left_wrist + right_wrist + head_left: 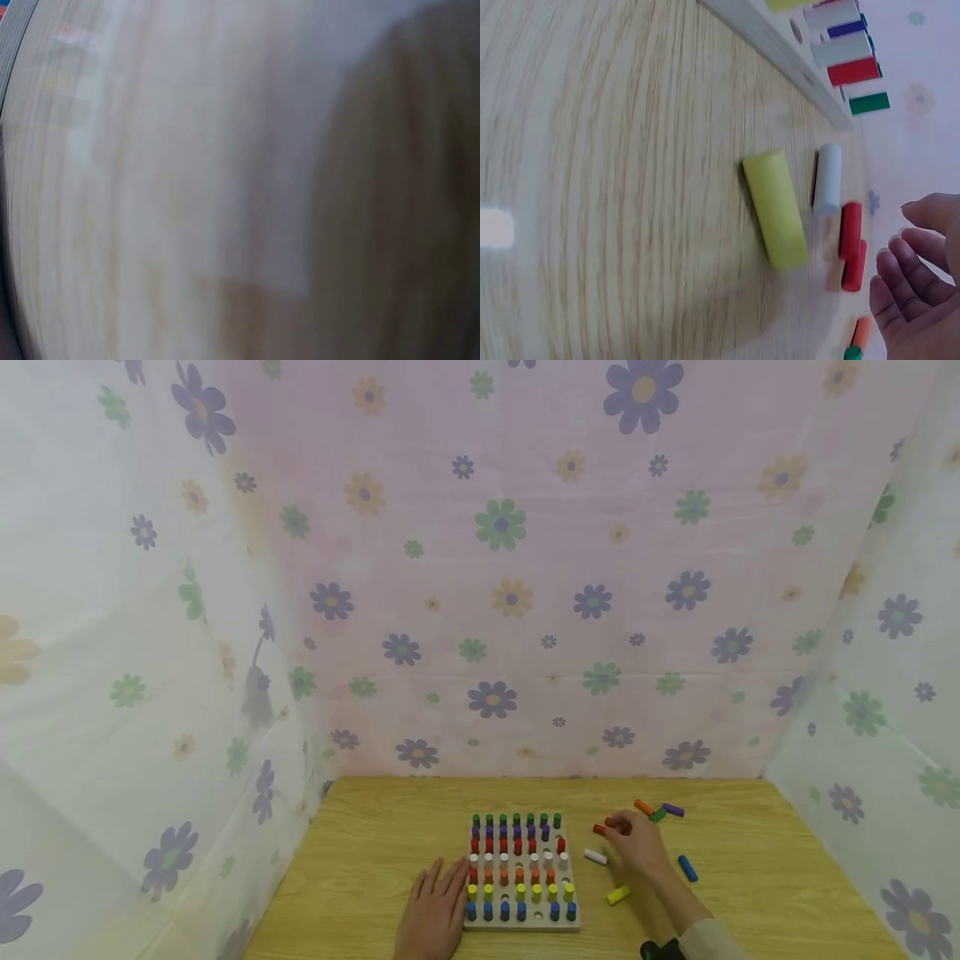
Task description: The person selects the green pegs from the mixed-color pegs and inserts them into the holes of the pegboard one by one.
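Observation:
A pegboard (522,924) stands on the wooden table with rows of green, purple, red, white, orange, yellow and blue pegs, some holes showing bare. My left hand (432,917) lies flat, its fingertips along the board's left edge. To the right of the board, my right hand (637,847) hovers by two red pegs (850,231) that lie end by end on the table. In the right wrist view the fingers of that hand (922,274) are loosely bent, with nothing between them. A white peg (596,857) and a yellow peg (775,210) lie nearby.
Beyond the right hand lie an orange peg (643,807), a green peg (657,815) and a purple peg (673,810). A blue peg (687,868) is right of the wrist. Flowered curtains (495,635) enclose the table (360,835). The left wrist view is blurred.

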The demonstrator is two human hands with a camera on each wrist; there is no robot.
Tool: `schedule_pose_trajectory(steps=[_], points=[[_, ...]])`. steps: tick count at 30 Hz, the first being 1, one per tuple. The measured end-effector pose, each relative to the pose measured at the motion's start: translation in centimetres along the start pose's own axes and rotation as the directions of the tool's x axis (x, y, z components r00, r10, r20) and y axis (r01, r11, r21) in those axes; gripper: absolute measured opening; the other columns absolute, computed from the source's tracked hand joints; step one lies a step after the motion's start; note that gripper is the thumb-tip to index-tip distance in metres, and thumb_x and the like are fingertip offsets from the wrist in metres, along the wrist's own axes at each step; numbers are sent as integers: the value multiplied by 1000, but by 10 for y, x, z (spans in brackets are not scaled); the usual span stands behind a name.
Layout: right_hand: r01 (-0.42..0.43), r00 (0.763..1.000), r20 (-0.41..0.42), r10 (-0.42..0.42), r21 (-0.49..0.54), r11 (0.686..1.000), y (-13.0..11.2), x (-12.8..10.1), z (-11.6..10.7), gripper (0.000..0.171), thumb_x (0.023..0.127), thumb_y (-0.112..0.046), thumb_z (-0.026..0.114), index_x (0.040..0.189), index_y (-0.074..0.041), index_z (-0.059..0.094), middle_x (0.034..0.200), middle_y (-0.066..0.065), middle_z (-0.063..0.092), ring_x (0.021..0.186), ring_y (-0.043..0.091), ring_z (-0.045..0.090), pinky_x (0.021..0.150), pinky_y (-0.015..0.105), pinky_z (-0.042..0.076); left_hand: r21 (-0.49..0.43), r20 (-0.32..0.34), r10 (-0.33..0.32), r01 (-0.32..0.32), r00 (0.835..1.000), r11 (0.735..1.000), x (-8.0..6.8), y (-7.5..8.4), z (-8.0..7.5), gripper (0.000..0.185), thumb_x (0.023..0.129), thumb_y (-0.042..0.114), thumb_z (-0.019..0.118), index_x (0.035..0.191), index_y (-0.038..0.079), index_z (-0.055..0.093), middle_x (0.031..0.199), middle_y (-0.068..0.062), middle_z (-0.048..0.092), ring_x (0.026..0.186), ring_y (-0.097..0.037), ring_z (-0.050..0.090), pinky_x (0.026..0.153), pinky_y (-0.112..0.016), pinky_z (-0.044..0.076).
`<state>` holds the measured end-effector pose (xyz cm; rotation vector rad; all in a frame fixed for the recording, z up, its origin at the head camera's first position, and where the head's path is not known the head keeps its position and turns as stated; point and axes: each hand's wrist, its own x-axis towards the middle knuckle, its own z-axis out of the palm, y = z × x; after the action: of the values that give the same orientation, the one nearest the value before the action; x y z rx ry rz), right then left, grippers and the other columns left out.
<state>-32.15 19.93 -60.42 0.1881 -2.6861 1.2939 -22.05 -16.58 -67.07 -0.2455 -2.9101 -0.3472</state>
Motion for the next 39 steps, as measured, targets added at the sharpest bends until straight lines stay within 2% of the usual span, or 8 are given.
schedule_pose_trajectory(steps=[9,16,25,27,30,34,37,39], points=[[16,1000,-13,-17,-62,998,25,2,-14,22,94,-5,70,110,10,68,91,10,68,84,25,65,69,39,57,3,2,-17,17,1000,1000,-1,-2,4,50,112,45,33,155,25,49,154,5,52,146,-34,40,121,-58,30],[-35,998,-52,30,-99,994,44,7,-29,31,93,-7,68,114,16,65,93,17,69,81,28,66,64,35,56,-10,13,-22,23,1000,1000,-1,-3,5,50,112,45,33,156,26,47,155,6,51,147,-34,39,121,-58,28],[-137,989,-82,126,-136,981,60,17,-47,48,92,-11,64,124,24,53,109,40,61,95,48,63,75,54,58,2,8,-11,11,1000,1000,1,-5,8,55,112,50,25,156,26,47,156,7,49,148,-33,38,122,-57,28],[-154,986,-81,145,-131,979,63,19,-48,50,92,-12,63,124,25,52,110,41,61,93,47,63,76,54,58,6,0,-7,7,1000,1000,1,-6,9,56,112,51,23,156,27,47,156,7,50,148,-33,38,121,-57,29],[-167,984,-81,157,-127,978,65,22,-51,50,93,-14,61,121,26,53,109,42,61,93,47,63,78,56,57,14,-6,-4,5,1000,1000,2,-6,11,57,112,52,21,156,27,46,156,8,50,148,-33,38,122,-57,29],[-203,977,-80,195,-98,974,65,25,-50,42,94,-20,62,106,20,56,94,32,61,79,37,59,63,42,54,12,-3,-9,9,1000,1000,2,-5,11,56,112,51,22,156,27,46,156,8,49,148,-32,38,122,-56,28],[-251,966,-76,246,-56,966,67,28,-46,32,95,-23,64,86,6,55,74,14,53,64,24,48,52,30,40,2,5,-14,14,1000,1000,2,-4,8,55,112,51,24,156,27,46,157,8,48,148,-33,37,122,-57,27],[-272,960,-72,269,-34,962,67,29,-44,32,95,-24,63,75,-3,51,65,7,46,58,20,43,49,29,36,-1,10,-11,11,1000,1000,3,-4,6,55,112,50,24,157,27,46,157,8,48,148,-33,37,122,-57,27]])
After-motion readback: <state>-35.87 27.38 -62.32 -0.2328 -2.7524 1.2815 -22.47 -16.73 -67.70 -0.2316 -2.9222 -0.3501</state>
